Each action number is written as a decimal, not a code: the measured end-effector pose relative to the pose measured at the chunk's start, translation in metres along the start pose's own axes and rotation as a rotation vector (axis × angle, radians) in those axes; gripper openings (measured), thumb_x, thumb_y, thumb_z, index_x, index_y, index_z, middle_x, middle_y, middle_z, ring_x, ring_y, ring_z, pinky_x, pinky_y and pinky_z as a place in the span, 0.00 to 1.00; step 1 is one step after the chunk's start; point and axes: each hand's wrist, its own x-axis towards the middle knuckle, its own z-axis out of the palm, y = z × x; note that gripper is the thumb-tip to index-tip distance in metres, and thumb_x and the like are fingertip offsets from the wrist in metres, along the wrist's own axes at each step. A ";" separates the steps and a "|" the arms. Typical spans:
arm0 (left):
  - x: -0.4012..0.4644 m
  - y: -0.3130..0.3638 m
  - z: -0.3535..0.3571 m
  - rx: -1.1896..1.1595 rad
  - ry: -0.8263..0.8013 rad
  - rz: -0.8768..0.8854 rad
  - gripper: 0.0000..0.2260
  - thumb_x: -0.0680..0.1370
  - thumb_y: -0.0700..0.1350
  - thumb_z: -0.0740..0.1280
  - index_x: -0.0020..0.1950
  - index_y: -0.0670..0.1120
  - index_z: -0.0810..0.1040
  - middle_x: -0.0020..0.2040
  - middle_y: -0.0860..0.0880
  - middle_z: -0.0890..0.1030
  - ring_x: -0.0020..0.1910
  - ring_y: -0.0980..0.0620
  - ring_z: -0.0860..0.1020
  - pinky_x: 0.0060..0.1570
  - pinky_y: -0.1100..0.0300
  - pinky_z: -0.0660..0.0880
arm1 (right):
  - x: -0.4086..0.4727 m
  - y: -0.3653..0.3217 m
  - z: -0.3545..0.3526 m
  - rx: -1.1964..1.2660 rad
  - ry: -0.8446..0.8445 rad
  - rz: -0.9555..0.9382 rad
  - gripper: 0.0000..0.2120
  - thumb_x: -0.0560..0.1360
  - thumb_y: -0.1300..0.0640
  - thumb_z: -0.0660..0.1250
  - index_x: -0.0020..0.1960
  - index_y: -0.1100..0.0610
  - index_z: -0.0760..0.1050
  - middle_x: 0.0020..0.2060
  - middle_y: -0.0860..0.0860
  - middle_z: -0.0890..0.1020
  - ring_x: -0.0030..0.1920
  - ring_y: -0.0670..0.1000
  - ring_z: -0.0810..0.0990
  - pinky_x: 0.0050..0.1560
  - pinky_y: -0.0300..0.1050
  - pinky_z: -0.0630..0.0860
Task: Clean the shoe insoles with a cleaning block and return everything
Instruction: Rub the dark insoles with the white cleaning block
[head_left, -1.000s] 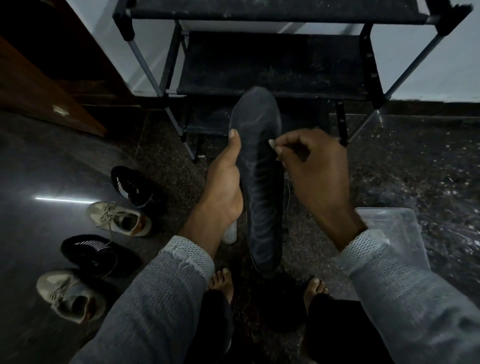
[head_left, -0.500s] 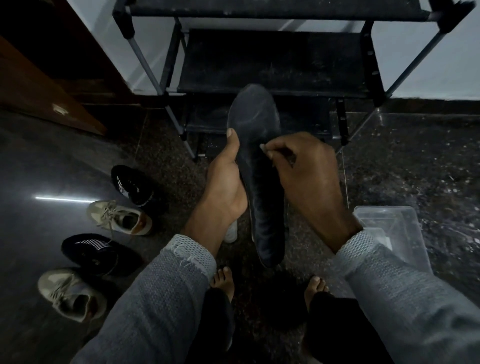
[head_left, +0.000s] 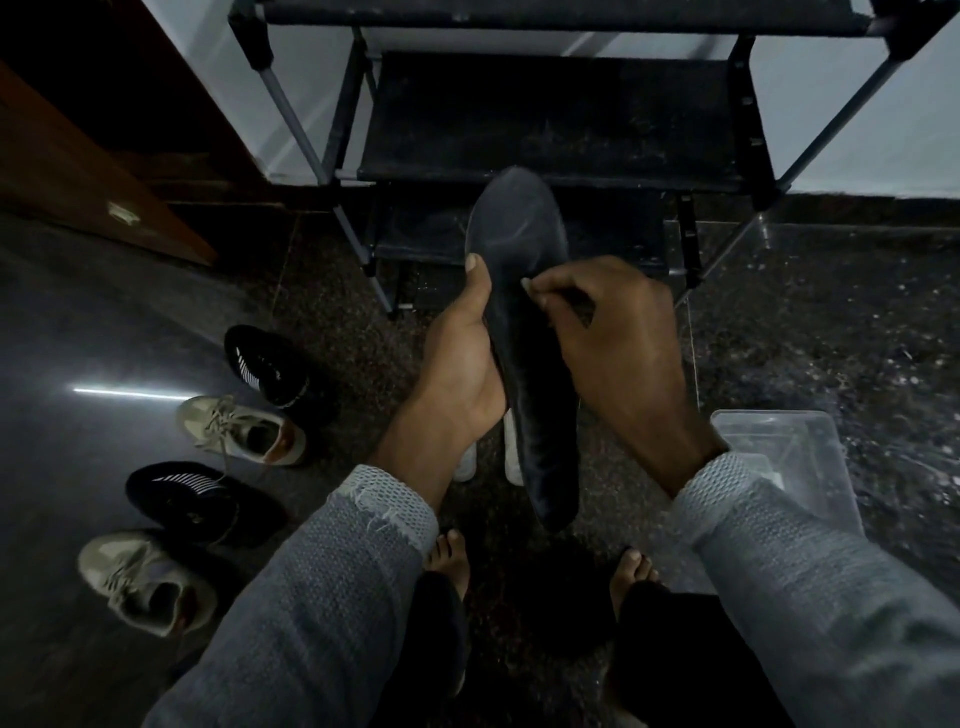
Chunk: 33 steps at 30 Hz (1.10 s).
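A dark shoe insole (head_left: 519, 228) stands upright in mid-air in front of me, toe end up. My left hand (head_left: 462, 358) grips its left edge, thumb along the rim. My right hand (head_left: 618, 343) is curled against the insole's face near the middle, fingertips pinched together; the cleaning block is hidden inside the fingers, so I cannot make it out. A pale insole (head_left: 513, 447) lies on the floor behind the held one, mostly covered by it.
A black shoe rack (head_left: 550, 114) stands straight ahead. Two black (head_left: 270, 369) and two beige sneakers (head_left: 244, 431) sit in a row on the floor at left. A clear plastic box (head_left: 800, 457) lies at right. My bare feet (head_left: 452, 561) are below.
My right hand has slid left and down along the insole's face. The insole has tilted slightly, and my left hand keeps its hold.
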 end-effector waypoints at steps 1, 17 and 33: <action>0.000 0.000 0.000 0.002 0.003 0.002 0.25 0.82 0.59 0.52 0.64 0.41 0.76 0.60 0.39 0.80 0.60 0.44 0.80 0.60 0.51 0.75 | -0.001 -0.002 0.002 0.018 -0.011 -0.010 0.06 0.75 0.62 0.69 0.50 0.55 0.83 0.46 0.49 0.84 0.46 0.45 0.81 0.49 0.45 0.79; -0.001 -0.001 0.000 0.089 0.020 0.044 0.22 0.83 0.58 0.53 0.55 0.43 0.80 0.53 0.44 0.84 0.53 0.50 0.83 0.51 0.58 0.80 | -0.005 -0.009 0.008 0.031 -0.082 -0.087 0.10 0.74 0.65 0.68 0.52 0.58 0.84 0.47 0.52 0.84 0.47 0.48 0.82 0.50 0.42 0.78; -0.001 0.001 -0.005 0.051 -0.052 0.016 0.23 0.83 0.58 0.52 0.59 0.44 0.78 0.56 0.43 0.83 0.56 0.48 0.82 0.54 0.56 0.79 | -0.001 -0.002 0.004 -0.034 -0.096 -0.140 0.10 0.73 0.65 0.69 0.52 0.59 0.84 0.47 0.54 0.84 0.47 0.50 0.82 0.51 0.45 0.79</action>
